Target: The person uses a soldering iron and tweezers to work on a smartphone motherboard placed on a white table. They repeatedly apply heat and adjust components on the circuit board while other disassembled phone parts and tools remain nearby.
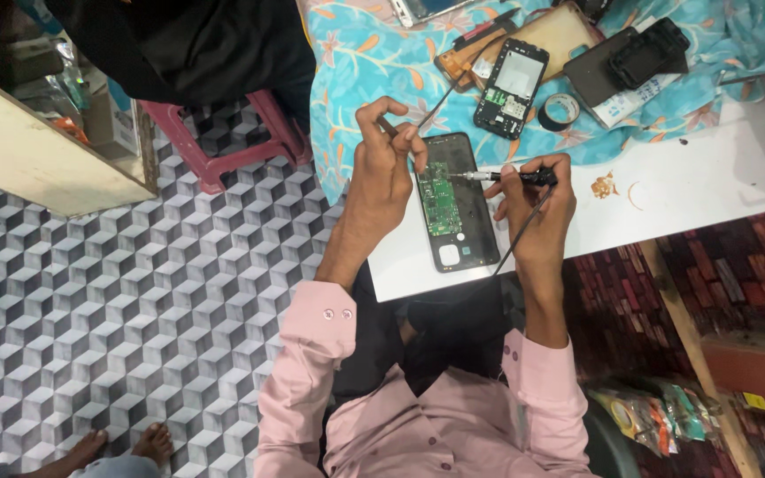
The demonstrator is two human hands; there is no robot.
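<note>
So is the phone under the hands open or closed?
Open: the phone lies with its back off and its green circuit board showing.

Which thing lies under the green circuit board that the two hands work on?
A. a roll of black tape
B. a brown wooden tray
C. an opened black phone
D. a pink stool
C: the green circuit board sits inside an opened black phone, which lies flat on the white table.
</note>
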